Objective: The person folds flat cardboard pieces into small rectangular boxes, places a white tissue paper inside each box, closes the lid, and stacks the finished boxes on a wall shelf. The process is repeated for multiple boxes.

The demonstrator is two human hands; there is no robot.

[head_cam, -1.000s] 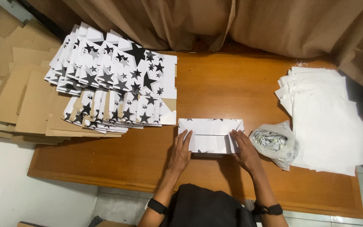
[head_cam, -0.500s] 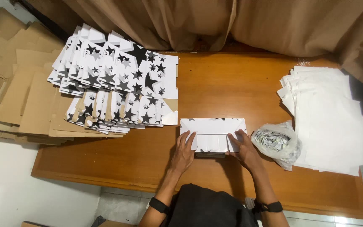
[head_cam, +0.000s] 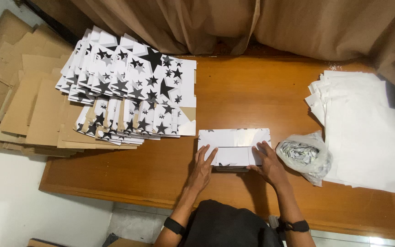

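Hands flat, left hand [head_cam: 202,170] and right hand [head_cam: 268,165], fingers spread, seemingly pressing white folded card [head_cam: 232,142]

Even, fairly bright overhead light, soft shadows, mild glare on the white sheets [head_cam: 366,128], sharp focus, slight wide-angle edge bending.

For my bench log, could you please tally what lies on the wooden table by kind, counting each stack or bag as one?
Star-printed sheet stacks: 1
Plain white sheet stacks: 1
Clear plastic bags: 1
White folded pieces under both hands: 1
Total: 4
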